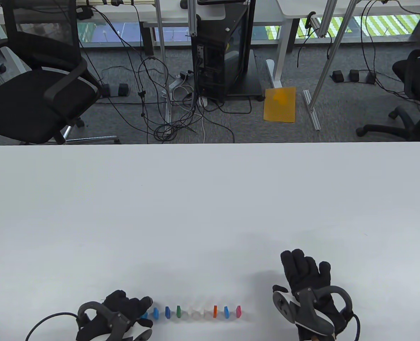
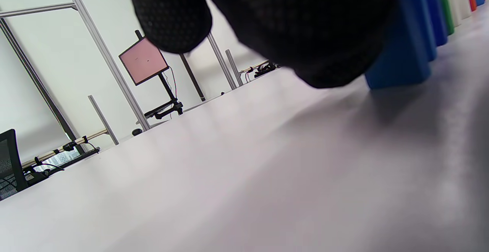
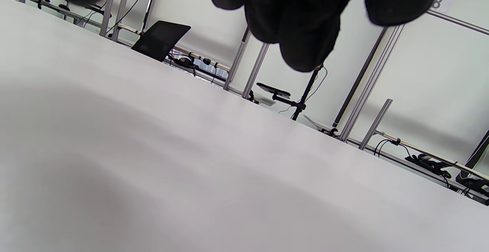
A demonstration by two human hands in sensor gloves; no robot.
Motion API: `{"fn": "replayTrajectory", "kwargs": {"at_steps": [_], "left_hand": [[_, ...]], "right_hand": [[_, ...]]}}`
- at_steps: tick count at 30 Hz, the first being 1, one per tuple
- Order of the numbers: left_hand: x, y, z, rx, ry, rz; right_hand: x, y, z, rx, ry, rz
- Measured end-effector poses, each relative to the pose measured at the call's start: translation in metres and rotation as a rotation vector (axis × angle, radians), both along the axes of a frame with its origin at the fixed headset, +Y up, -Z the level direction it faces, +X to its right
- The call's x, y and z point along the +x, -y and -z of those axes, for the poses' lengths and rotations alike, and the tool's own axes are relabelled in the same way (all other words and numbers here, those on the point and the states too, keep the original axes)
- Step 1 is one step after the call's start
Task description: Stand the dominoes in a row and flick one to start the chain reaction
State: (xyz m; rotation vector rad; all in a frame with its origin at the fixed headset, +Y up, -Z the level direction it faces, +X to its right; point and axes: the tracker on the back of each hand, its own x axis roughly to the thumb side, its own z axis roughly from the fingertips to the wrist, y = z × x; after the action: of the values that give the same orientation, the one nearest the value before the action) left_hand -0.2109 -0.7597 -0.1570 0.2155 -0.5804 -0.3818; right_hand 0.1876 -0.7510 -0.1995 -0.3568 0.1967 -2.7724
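Note:
A row of small upright dominoes (image 1: 195, 312) runs left to right near the table's front edge: blues, a green one (image 1: 178, 311), two white, an orange (image 1: 215, 311), a blue and a pink (image 1: 238, 311). My left hand (image 1: 144, 312) is at the row's left end. Its curled forefinger and thumb sit on either side of the leftmost light blue domino (image 1: 144, 315) and pinch it. In the left wrist view a blue domino (image 2: 401, 46) stands right against my fingers (image 2: 305, 34). My right hand (image 1: 304, 270) lies flat and open on the table, right of the pink domino and apart from it.
The white table (image 1: 210, 199) stretches far back from the row. Beyond its far edge are a black office chair (image 1: 35, 96), a computer tower (image 1: 224, 53), floor cables and a yellow sheet (image 1: 280, 104).

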Motion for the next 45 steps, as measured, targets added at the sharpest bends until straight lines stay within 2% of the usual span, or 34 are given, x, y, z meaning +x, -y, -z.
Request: {"fn": "replayTrajectory", "kwargs": {"at_steps": [13, 22, 26, 31, 36, 40, 45], "left_hand": [[-0.008, -0.013, -0.011, 0.024, -0.027, -0.048], [-0.039, -0.031, -0.01, 0.118, -0.142, -0.081], [-0.05, -0.027, -0.006, 0.136, -0.178, -0.032], [-0.059, -0.014, -0.006, 0.072, -0.195, 0.038], [-0.056, -0.017, -0.009, 0.107, -0.178, 0.079], [-0.045, -0.015, -0.01, 0.052, -0.14, 0.086], [-0.028, -0.011, -0.01, 0.05, -0.089, 0.144]], "right_hand": [[0.0, -0.002, -0.001, 0.004, -0.004, 0.001], [-0.001, -0.004, -0.002, 0.015, -0.011, 0.005], [-0.001, -0.004, -0.002, 0.016, -0.014, 0.002], [0.0, -0.003, -0.002, 0.005, -0.008, -0.004], [-0.001, -0.004, -0.002, -0.001, -0.007, -0.012], [-0.001, -0.004, -0.002, -0.005, -0.006, -0.013], [-0.001, -0.005, -0.003, -0.001, -0.009, -0.01]]}}
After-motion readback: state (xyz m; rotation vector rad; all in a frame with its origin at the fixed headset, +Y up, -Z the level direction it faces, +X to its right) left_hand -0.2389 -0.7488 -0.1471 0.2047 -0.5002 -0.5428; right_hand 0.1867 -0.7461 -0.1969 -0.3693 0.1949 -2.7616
